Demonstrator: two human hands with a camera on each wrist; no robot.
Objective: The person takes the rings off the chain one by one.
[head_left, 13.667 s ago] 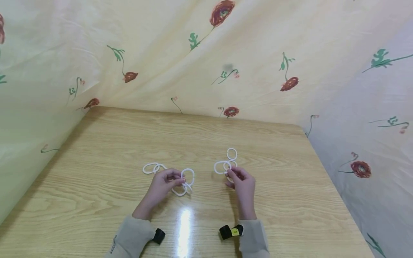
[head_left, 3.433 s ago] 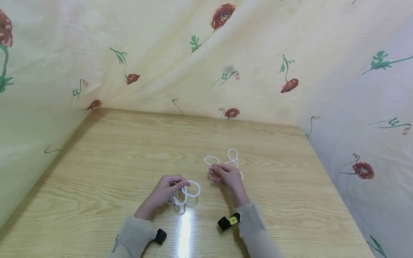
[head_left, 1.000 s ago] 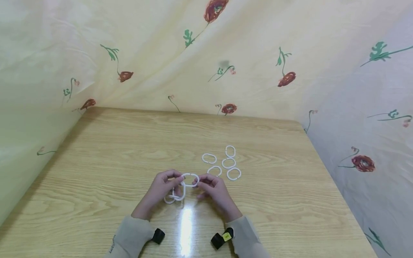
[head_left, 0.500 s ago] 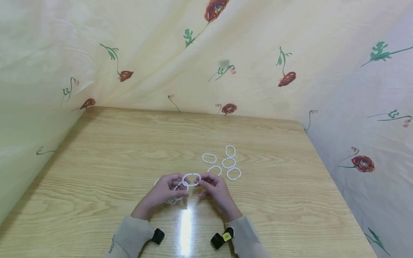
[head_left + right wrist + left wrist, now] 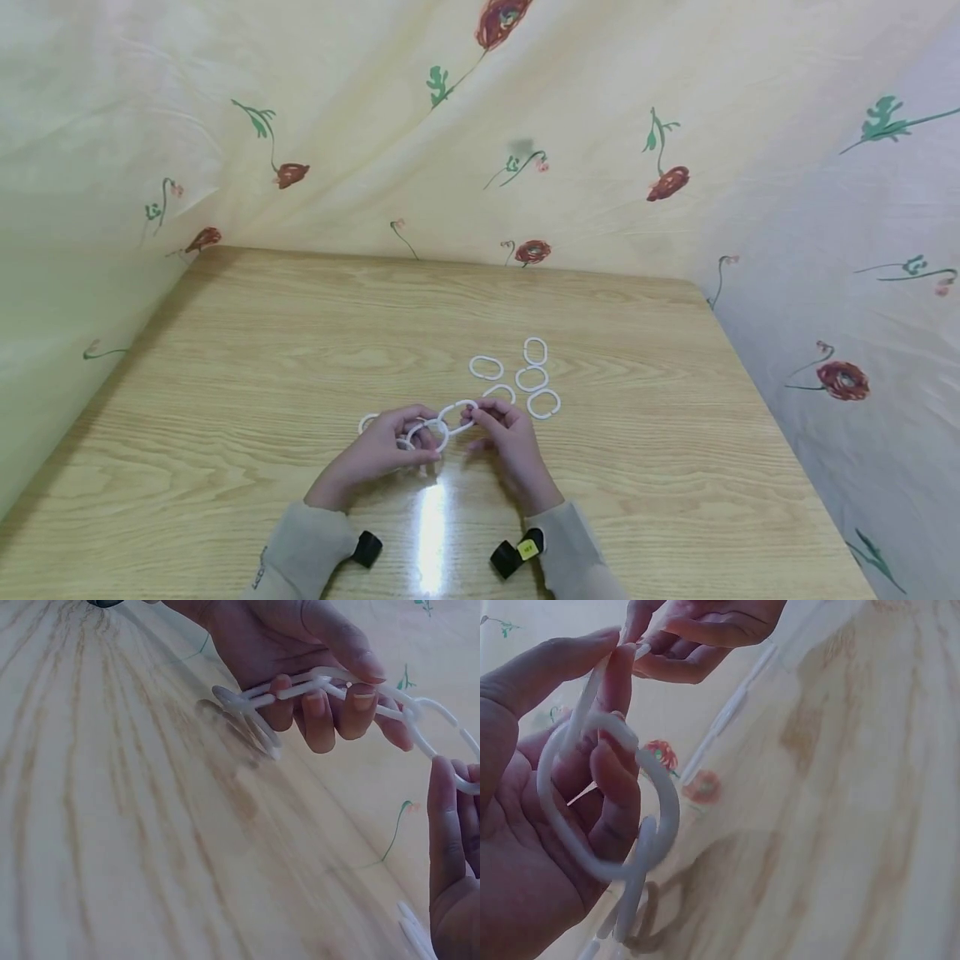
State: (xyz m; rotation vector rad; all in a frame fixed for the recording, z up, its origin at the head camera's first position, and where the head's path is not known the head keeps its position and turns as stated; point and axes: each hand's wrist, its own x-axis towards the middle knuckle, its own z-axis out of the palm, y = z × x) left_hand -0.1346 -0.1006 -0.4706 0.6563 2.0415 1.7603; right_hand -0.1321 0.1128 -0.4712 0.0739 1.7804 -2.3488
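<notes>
In the head view my left hand [image 5: 381, 447] holds a short chain of white plastic links, its fingers curled about one oval link [image 5: 447, 438]. My right hand [image 5: 512, 440] pinches the far side of the end link [image 5: 460, 431], which hooks through that oval link. The left wrist view shows the left thumb and index finger together on one link, other fingers curled behind a ring with a small gap [image 5: 672, 804]. Another link [image 5: 632, 900] hangs from that ring. More of the chain [image 5: 363, 423] shows beyond the left hand. The right wrist view shows the chain [image 5: 448, 714] stretched between both hands.
Several white links lie on the wooden table [image 5: 637, 433] beyond my right hand: one link [image 5: 486, 358] on the left, another [image 5: 499, 387] partly behind the hand, others [image 5: 543, 417] to the right. A flowered cloth [image 5: 360, 125] stands around the table's back and sides.
The links at the right, earlier bunched under the right hand, lie spread out. Over the last second the right hand moved slightly right with the end link, and the left fingers shifted along the chain.
</notes>
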